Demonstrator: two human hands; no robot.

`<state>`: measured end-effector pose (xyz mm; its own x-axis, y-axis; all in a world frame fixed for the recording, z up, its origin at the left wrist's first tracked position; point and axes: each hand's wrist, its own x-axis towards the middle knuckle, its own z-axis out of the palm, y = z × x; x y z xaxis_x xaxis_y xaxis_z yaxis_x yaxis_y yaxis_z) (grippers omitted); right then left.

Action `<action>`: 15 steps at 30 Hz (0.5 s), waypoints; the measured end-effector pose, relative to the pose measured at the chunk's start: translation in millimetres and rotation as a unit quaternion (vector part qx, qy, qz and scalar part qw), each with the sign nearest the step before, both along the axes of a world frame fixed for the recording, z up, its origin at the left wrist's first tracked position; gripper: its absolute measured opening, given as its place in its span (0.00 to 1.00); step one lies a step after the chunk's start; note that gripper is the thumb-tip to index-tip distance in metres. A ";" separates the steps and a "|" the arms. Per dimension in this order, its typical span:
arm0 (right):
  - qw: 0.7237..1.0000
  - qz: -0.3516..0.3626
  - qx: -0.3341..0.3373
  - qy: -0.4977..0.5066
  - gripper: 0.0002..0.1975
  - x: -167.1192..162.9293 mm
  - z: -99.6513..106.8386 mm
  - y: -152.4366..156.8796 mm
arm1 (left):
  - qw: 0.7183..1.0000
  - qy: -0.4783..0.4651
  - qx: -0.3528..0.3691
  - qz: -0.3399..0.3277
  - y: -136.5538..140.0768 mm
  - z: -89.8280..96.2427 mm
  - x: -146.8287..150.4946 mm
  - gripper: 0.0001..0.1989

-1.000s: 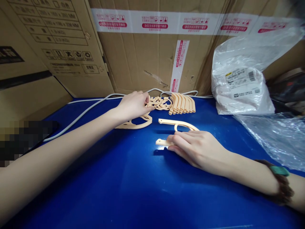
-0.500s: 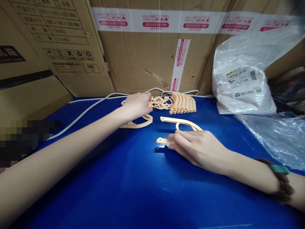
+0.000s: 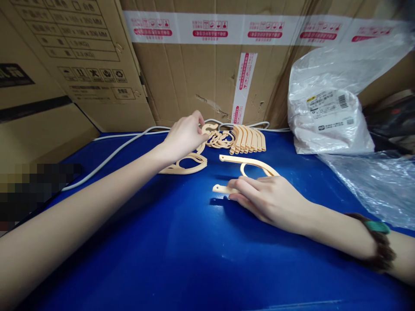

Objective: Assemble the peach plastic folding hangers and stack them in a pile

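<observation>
My left hand [image 3: 186,133] is raised over the far side of the table. Its thumb and fingers pinch a beige plastic hanger hook [image 3: 210,127], a curved piece with one end hidden by the fingers. Just below lies a pile of similar hooks [image 3: 220,139]. My right hand [image 3: 267,199] grips a beige plastic hanger piece [image 3: 238,160] with two arms, their holed ends pointing left. A small loop shows between the arms, and my fingers cover the rest. Left of it, partly behind my left forearm, lie other curved hanger pieces [image 3: 194,167].
Several curved hanger arms [image 3: 248,139] stand in a row beside the hooks. A white cable [image 3: 119,153] runs along the back of the blue table [image 3: 181,255]. Cardboard boxes [image 3: 188,73] wall off the back and left. A plastic bag [image 3: 330,116] and clear wrap [image 3: 379,181] lie right.
My left hand has lifted slightly up from the hook pile, and a hook now shows in its fingers. My right hand has barely moved, still holding the hanger piece.
</observation>
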<state>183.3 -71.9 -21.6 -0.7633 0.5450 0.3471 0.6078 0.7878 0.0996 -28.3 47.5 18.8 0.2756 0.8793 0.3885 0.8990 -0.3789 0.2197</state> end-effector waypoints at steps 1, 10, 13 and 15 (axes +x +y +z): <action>1.000 -0.001 0.001 0.000 0.16 0.0 0.0 -0.1 | 0.999 -0.034 0.017 -0.010 -1.5 3.6 0.0 0.17; 0.999 -0.010 0.029 0.020 0.16 -0.9 -2.8 -1.1 | 0.971 -0.216 -0.060 -0.078 -49.6 16.0 -0.5 0.13; 0.999 -0.010 0.030 0.017 0.16 -1.7 -2.8 -0.9 | 0.963 -0.231 -0.099 -0.095 -71.4 6.9 -3.1 0.13; 0.999 -0.011 0.035 0.014 0.15 -2.1 -2.6 -1.0 | 0.970 -0.189 -0.112 -0.108 -84.2 2.2 -5.0 0.13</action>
<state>181.2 -72.9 -24.3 -0.7409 0.5347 0.4064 0.6281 0.7660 0.1372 -33.4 -36.6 21.1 0.3371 0.8910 0.3040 0.6438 -0.4538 0.6161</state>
